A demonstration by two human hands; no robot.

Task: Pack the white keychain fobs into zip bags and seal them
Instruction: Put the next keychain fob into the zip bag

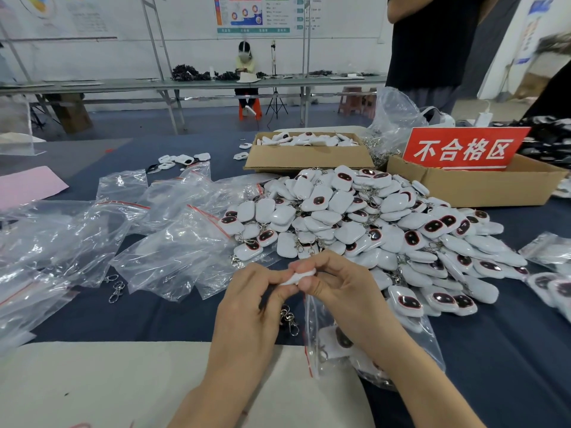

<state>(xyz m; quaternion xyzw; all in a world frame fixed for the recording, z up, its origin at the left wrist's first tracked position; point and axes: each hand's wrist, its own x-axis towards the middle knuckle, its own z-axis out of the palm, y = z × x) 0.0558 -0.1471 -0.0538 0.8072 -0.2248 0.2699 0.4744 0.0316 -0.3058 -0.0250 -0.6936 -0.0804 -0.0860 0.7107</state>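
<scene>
Both hands meet over the table's front edge around one white keychain fob (pixel 297 278). My left hand (pixel 251 307) pinches its left end and my right hand (pixel 343 291) grips its right end. Under my right wrist lies a clear zip bag (pixel 411 341) with a red seal strip, holding several fobs; its mouth faces left. A large heap of white fobs (pixel 370 223) with dark oval windows fills the table behind the hands. Empty zip bags (pixel 167 242) are spread to the left.
Loose metal clasps (pixel 116 288) lie on the dark cloth at left, more clasps (pixel 289 318) by my left hand. Two cardboard boxes (pixel 309 157) (pixel 482 186) stand at the back, the right one with a red sign (pixel 463 149). Filled bags (pixel 550 273) lie far right. A person (pixel 432 44) stands behind.
</scene>
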